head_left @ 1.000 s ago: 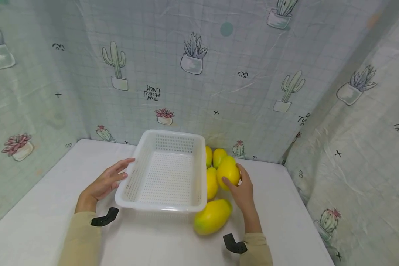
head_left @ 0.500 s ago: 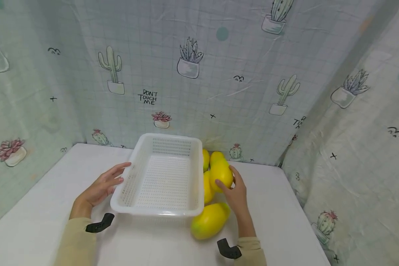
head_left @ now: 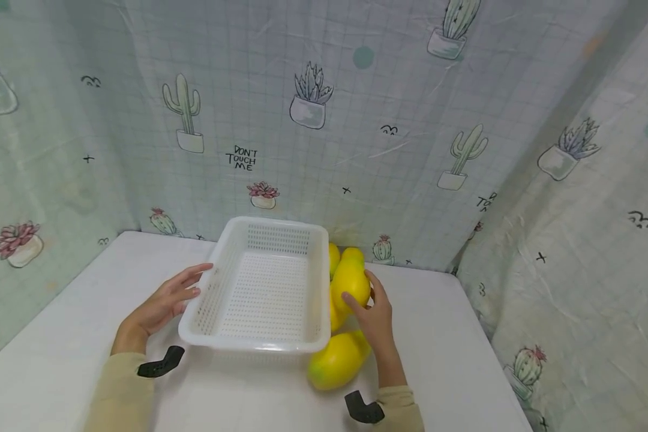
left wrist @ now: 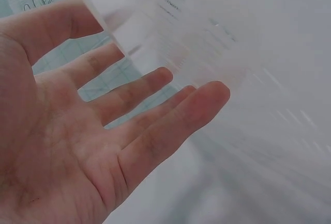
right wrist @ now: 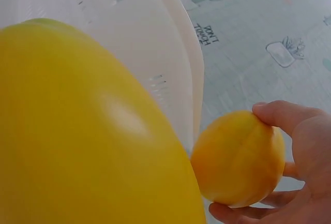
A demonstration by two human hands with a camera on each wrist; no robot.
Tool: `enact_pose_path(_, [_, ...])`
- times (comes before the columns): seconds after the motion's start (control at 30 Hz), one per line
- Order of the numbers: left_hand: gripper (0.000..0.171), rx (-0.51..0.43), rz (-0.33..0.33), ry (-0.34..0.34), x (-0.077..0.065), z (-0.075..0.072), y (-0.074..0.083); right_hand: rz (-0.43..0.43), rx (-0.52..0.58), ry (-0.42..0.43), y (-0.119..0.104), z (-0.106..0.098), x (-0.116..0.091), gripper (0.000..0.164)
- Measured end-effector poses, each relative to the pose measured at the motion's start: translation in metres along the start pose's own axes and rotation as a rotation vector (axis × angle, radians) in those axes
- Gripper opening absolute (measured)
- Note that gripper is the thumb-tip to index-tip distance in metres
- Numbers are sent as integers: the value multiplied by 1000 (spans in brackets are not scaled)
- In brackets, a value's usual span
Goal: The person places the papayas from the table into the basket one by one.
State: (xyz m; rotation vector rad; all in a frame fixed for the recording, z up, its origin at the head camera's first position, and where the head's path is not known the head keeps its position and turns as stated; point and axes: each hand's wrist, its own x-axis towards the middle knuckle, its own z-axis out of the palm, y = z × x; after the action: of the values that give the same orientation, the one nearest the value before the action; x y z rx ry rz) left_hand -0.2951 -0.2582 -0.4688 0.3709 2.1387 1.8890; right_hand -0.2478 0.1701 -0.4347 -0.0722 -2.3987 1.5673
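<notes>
White tabletop (head_left: 237, 396) fills the foreground, where a front mango (head_left: 335, 363) lies by the near right corner of the basket (head_left: 259, 345). Spread and fairly straight, the fingers of the left hand (head_left: 164, 303) reach the basket's left side. Opposite, the right hand (head_left: 377, 315) grips the held mango (head_left: 352, 283) between thumb and fingers. That fruit has just shifted left, close beside the basket's right wall; it seems gathered nearer, yet remains outside. Other mangoes (head_left: 354, 255) show partly hidden around it. Beyond hangs a cactus-print curtain (head_left: 270, 90).
</notes>
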Motion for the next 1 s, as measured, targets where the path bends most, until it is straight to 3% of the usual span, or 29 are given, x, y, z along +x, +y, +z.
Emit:
enact_pose_path(0.3, [55, -9, 1, -1, 0, 0, -2, -16, 1, -10, 0, 2, -2, 76])
enact_pose_path(0.8, [54, -67, 63, -59, 0, 0, -3, -39, -3, -3, -9, 2, -5, 73])
enact_pose_path(1.0, [55, -72, 43, -41, 1, 0, -3, -33, 17, -19, -14, -1, -6, 74])
